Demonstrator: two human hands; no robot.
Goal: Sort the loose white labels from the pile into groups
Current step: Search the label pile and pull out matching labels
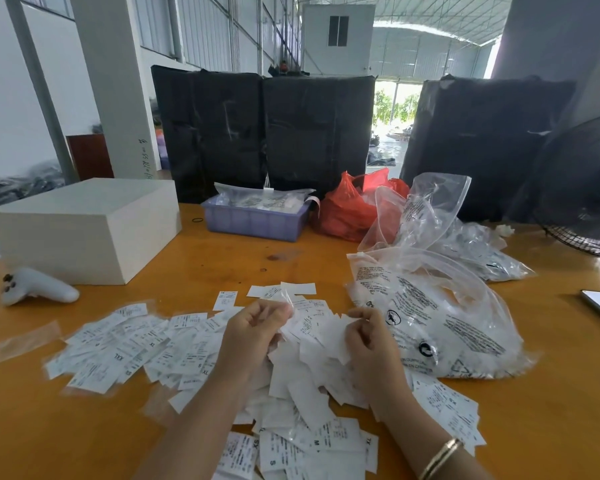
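A big pile of loose white labels [305,382] lies on the orange table [66,427] in front of me. Both hands are over its top. My left hand [253,327] has its fingers curled and pinches a few labels together with a bit of clear film. My right hand [371,336] also has curled fingers and pinches a label at the pile's right side. A spread of labels marked with sizes such as XXL and XL [125,348] lies to the left. More labels [447,410] lie to the right by my wrist.
A clear printed plastic bag [440,327] sits right of the pile, with more clear bags behind it. A red bag [347,209], a purple bin [257,220], a white box [84,226], a white controller [39,287] and a fan [586,188] stand around.
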